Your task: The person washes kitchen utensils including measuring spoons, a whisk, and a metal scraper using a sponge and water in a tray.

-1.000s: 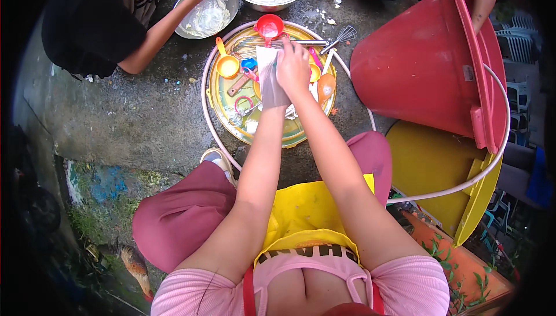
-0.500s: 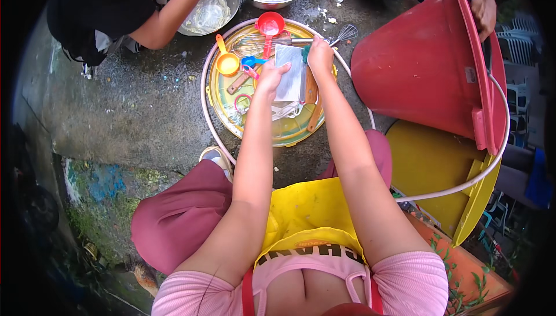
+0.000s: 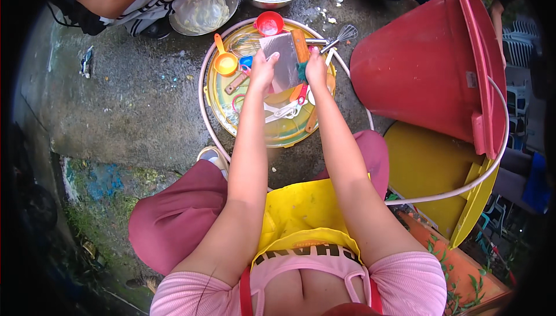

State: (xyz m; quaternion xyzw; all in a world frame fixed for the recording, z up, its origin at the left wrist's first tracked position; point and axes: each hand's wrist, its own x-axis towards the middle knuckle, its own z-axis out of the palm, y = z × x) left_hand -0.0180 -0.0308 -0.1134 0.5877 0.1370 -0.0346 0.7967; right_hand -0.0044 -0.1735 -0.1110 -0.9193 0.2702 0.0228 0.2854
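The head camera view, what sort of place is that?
Probably an outdoor yard: there's rough grey concrete ground, mossy in places, a big red plastic tub, and a round yellow plastic tray holding colourful kitchen tools.

Looks steeply down from the person's head, as the left of two cameras worn side by side. Faces forward over the pink shirt (image 3: 197, 290) and yellow apron (image 3: 301, 212), close below, to the left hand (image 3: 263, 71), right hand (image 3: 316, 70) and round tray (image 3: 284, 132), farther off. Takes in a wide fisheye sweep, upright and unmirrored, bending straight edges toward a dark rim.
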